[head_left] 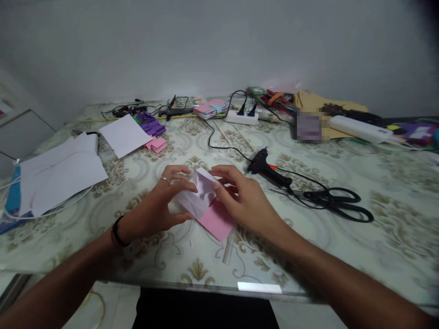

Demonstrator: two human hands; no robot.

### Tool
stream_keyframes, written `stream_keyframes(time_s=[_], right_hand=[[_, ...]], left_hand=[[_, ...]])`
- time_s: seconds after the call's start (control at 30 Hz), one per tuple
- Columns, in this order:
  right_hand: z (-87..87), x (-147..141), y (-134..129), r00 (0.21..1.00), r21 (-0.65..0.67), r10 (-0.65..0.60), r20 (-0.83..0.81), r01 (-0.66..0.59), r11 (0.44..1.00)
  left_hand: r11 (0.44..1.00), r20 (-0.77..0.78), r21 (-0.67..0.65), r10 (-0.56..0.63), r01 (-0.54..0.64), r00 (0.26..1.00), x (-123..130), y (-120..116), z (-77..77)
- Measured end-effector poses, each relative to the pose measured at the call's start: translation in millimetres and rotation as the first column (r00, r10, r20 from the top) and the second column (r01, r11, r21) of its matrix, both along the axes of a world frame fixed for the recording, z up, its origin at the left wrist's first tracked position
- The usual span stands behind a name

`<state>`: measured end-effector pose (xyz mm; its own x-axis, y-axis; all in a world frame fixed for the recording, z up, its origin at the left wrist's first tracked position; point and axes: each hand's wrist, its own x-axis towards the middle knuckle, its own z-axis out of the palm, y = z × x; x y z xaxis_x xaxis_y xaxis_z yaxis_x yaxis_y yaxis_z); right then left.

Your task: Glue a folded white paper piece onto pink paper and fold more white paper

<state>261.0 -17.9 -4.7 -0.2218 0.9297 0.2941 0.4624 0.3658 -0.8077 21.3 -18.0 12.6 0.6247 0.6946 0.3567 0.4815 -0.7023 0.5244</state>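
Note:
A folded white paper [197,201] with raised, open flaps stands in front of me at the middle of the table. My left hand [164,198] grips its left side, the thumb low and the fingers along the upper edge. On the other side, my right hand [242,194] pinches the paper between thumb and fingers. Pink paper [219,220] sticks out below the white one, partly under my right hand; whether the two are joined I cannot tell. A black glue gun [269,171] lies right of my right hand, beside black-handled scissors [334,201].
Loose white sheets [65,173] and a white square [125,135] lie left, near purple folded pieces [152,125]. At the back is a white power strip [242,117] with black plugs. The glue gun's cord [219,147] crosses the table. A clear strip [228,251] lies near me.

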Motion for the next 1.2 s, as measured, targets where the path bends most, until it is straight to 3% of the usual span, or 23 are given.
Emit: stream_keyframes(time_s=[0.23, 0.67, 0.87, 1.0, 1.2], right_hand=[[0.8, 1, 4, 1.0, -0.024, -0.009, -0.027, 0.009, 1.0], [8.0, 4, 2, 0.991, -0.047, -0.031, -0.134, 0.025, 0.999], [10.3, 2, -3, 0.999, 0.009, 0.002, -0.052, -0.002, 1.0], [9.3, 1, -3, 1.0, 0.013, 0.007, -0.03, -0.007, 1.0], [8.2, 1, 0, 0.999, 0.098, 0.042, -0.029, -0.039, 0.994]], left_hand=[[1.0, -0.021, -0.026, 0.016, -0.016, 1.0, 0, -1, 0.5], [0.992, 0.082, -0.093, 0.098, -0.091, 0.992, 2, -8, 15.2], [0.967, 0.076, -0.236, 0.118, -0.097, 0.99, 1, -4, 12.5], [0.959, 0.045, -0.265, 0.12, -0.104, 0.992, 2, -4, 10.5], [0.94, 0.101, -0.293, 0.214, -0.177, 0.972, 4, -5, 6.1]])
